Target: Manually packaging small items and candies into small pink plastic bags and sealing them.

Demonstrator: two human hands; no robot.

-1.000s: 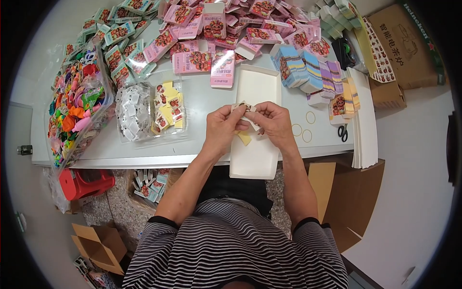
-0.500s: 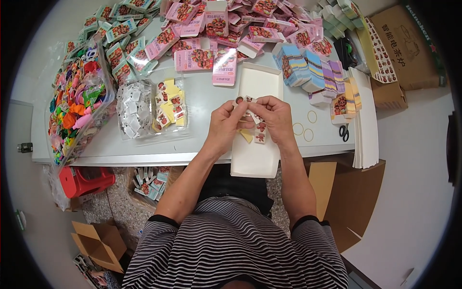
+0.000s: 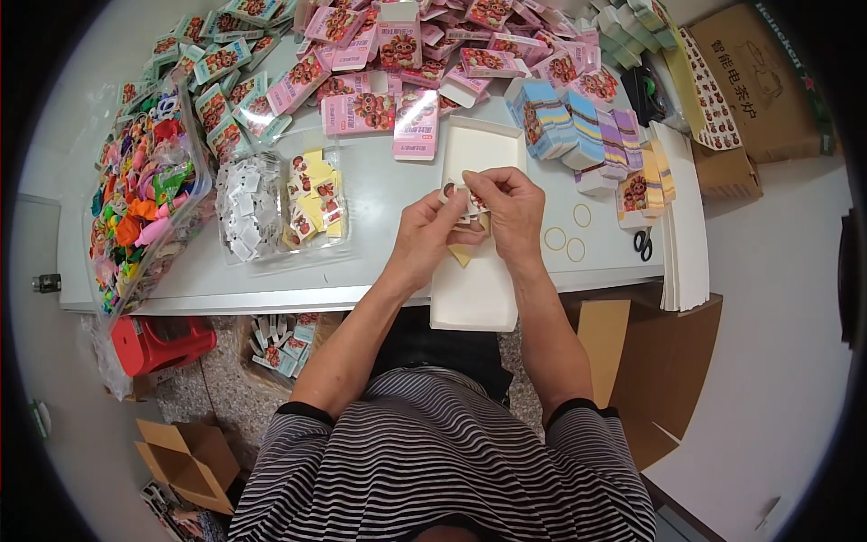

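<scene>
Both hands pinch one small picture card (image 3: 462, 200) between them: left hand (image 3: 424, 237) just left, right hand (image 3: 510, 210) just right, above the white tray (image 3: 477, 289).

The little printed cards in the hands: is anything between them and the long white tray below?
Nothing visible. The left hand and right hand pinch the small printed cards directly above the white tray, whose open inside holds only a yellowish piece.

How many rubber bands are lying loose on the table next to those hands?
3. One rubber band lies farthest from the person, one nearer the right hand, one by the table edge. Others may be hidden under the hands.
</scene>
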